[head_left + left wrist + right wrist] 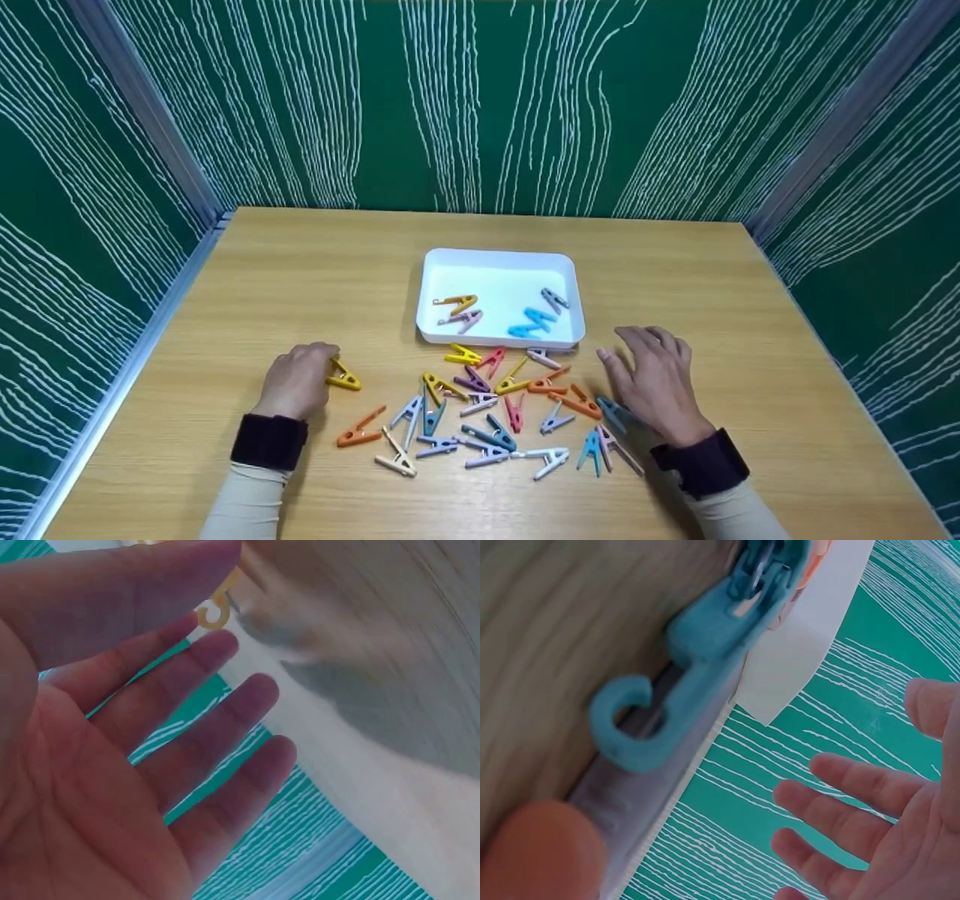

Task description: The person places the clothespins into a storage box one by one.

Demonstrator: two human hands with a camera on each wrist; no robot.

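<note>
At the left of the pile, my left hand (300, 379) has its thumb and index finger at a yellow clothespin (344, 375), seemingly pinching it. In the left wrist view the thumb (135, 604) covers most of that clothespin, leaving its small hook (215, 615) visible by the index fingertip; the other fingers spread out. My right hand (661, 382) hovers at the pile's right side, fingers apart and holding nothing. Nearest to it lies a teal clothespin (613, 414), whose hooked end (637, 742) looms large in the right wrist view.
A white tray (499, 253) behind the pile contains several clothespins, among them a blue one (532, 322) and a grey one (555, 300). Many colored clothespins, including an orange one (361, 429) and a white one (550, 459), lie scattered on the wooden table (315, 262). Green patterned walls surround it.
</note>
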